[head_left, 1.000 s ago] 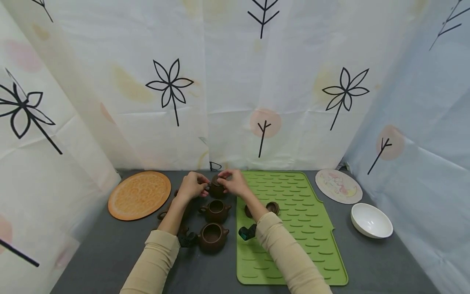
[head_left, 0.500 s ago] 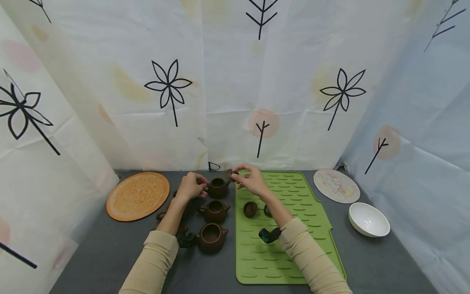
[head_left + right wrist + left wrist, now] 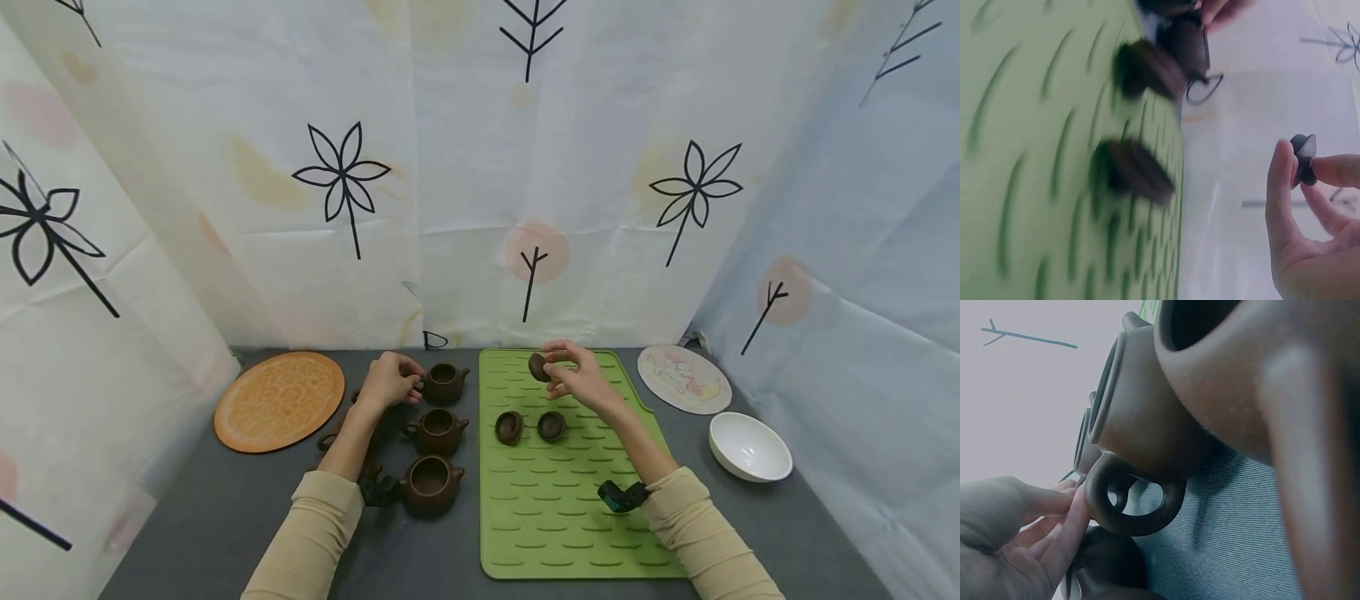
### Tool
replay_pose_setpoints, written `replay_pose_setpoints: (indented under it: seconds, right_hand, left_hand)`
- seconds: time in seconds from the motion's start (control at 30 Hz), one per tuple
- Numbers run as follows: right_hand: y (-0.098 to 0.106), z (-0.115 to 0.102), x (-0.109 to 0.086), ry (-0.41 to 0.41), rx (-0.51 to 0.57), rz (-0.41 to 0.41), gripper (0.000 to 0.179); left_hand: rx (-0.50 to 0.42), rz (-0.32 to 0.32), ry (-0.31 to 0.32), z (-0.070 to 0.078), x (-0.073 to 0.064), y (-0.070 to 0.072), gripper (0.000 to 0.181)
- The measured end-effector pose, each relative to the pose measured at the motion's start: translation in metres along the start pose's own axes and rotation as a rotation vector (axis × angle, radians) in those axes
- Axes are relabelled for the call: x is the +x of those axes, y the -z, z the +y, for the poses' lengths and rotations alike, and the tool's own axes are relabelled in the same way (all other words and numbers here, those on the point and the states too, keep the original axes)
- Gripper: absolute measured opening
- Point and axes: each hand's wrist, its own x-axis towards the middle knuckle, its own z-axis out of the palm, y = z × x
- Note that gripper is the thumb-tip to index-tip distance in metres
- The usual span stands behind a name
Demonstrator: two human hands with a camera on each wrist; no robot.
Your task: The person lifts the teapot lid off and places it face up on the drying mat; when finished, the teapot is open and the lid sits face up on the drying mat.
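Observation:
My left hand [image 3: 390,380] pinches the handle of the farthest brown teapot [image 3: 444,384], which stands lidless on the dark tabletop. Nearer stand a middle teapot [image 3: 437,432] and a front teapot [image 3: 431,486], both open at the top with spouts pointing right. In the left wrist view the middle teapot [image 3: 1147,406] partly hides the gripped one. Above the far part of the green mat [image 3: 525,533], my right hand [image 3: 581,379] holds a small brown teapot lid [image 3: 1304,159] between thumb and fingers. Two more lids, a left one [image 3: 509,427] and a right one [image 3: 551,427], lie upside down on the mat.
Further brown teapots [image 3: 327,440] are mostly hidden under my left forearm. An orange round placemat [image 3: 279,402] lies at the far left. On the right are a pale round placemat [image 3: 684,379] and a white bowl [image 3: 750,447]. Patterned cloth hangs behind and at both sides.
My right hand has lifted the lid off the farthest teapot and carried it right, over the mat. My left hand has stayed at that teapot's handle.

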Motion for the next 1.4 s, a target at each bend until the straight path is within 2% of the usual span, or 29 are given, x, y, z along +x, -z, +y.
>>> replay_pose_setpoints:
  seconds: [0.1,0.27,0.5,0.7,0.9,1.17,1.4]
  right_hand:
    - [0.017,0.009,-0.01,-0.028,0.017,-0.035,0.049]
    - [0.038,0.027,-0.027,-0.072,0.037,-0.112,0.05]
    - [0.058,0.049,-0.044,-0.13,0.167,-0.15,0.054]
    - [0.062,0.063,-0.049,-0.125,0.072,-0.131,0.065]
    - [0.06,0.07,-0.048,-0.121,0.078,-0.149,0.062]
    - [0.056,0.075,-0.043,-0.092,-0.061,-0.182,0.055]
    - [0.056,0.074,-0.042,-0.041,-0.101,-0.223,0.055]
  left_hand:
    - [-0.003,0.001,0.002,0.0,-0.001,0.001,0.017]
    - [-0.001,0.005,-0.004,0.0,-0.001,0.001,0.017]
    - [0.01,0.011,-0.009,0.0,-0.002,0.0,0.017]
    - [0.013,0.017,-0.011,0.002,-0.004,-0.001,0.017]
    - [0.012,0.017,-0.018,0.002,-0.004,-0.001,0.017]
    - [0.021,0.008,-0.022,0.003,-0.003,-0.003,0.017]
    - [0.012,0.004,-0.007,0.003,-0.003,-0.003,0.018]
